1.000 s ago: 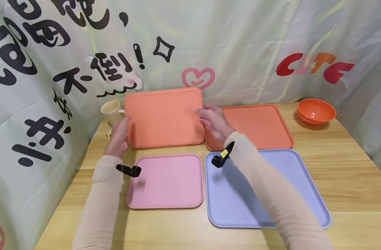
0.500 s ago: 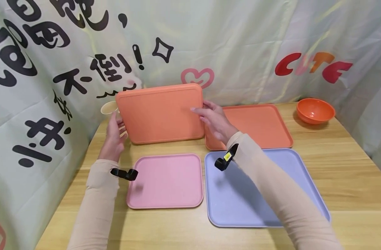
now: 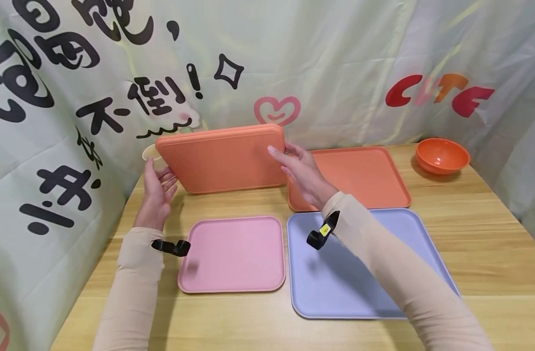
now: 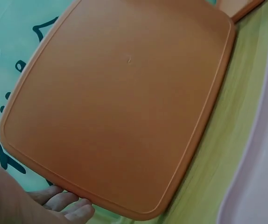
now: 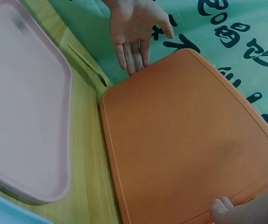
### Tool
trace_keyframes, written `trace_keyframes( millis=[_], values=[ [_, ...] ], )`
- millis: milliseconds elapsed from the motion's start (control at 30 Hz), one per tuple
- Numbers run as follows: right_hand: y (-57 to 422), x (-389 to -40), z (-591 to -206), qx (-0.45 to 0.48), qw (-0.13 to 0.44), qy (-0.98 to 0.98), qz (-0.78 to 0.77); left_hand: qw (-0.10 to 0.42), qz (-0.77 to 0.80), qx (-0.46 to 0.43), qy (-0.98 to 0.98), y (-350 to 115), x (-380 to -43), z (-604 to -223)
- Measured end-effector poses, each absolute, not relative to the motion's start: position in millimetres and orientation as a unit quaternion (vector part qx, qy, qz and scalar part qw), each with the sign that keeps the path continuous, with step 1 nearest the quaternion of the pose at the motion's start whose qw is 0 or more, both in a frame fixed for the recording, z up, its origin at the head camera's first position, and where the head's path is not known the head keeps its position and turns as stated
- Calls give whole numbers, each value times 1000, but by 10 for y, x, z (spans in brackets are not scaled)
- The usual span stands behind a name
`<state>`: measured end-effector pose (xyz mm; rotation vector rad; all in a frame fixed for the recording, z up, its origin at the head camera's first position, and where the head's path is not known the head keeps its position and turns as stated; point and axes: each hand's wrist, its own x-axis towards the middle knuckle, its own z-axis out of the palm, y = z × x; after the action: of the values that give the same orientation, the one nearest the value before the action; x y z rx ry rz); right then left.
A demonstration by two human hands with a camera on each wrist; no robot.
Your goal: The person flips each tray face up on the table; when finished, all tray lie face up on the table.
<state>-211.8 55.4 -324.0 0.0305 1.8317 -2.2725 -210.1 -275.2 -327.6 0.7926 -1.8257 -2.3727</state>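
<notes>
An orange tray (image 3: 223, 161) is tilted up steeply at the back left, its plain underside facing me. My right hand (image 3: 303, 173) grips its right edge, thumb on the underside and fingers behind. At the opposite edge is my left hand (image 3: 155, 192), palm up with fingers extended; in the right wrist view the left fingertips (image 5: 131, 70) meet the tray's rim and the thumb stands apart. The left wrist view shows those fingers (image 4: 64, 200) at the rim too. Behind the tray and left hand, a cream mug (image 3: 150, 152) is mostly hidden.
A second orange tray (image 3: 359, 178) lies flat at the back, right of the raised one. Nearer are a pink tray (image 3: 234, 256) and a larger blue tray (image 3: 337, 292). An orange bowl (image 3: 443, 156) stands at the back right. A printed cloth (image 3: 337, 63) hangs behind the table.
The orange tray has tipped up further, its lower edge shifting back from the pink tray. My left hand has turned palm up and its fingers have straightened; my right hand keeps its grip.
</notes>
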Motion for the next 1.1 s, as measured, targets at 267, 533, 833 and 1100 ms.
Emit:
trace_keyframes(
  millis=[267,533,833,1100],
  values=[
    [560,-2076,-3297,4,125,604,-787,11,-804,260,-535,-2828,-2067,-3326],
    [597,-2093,-3463,20,136,610,-780,-22,-795,243,-556,-2910,-2091,-3479],
    [665,-2091,-3690,26,160,613,-773,-75,-756,226,-609,-2967,-2170,-3687],
    [686,-2094,-3876,35,180,612,-770,-81,-700,235,-669,-2902,-2236,-3819]
  ],
)
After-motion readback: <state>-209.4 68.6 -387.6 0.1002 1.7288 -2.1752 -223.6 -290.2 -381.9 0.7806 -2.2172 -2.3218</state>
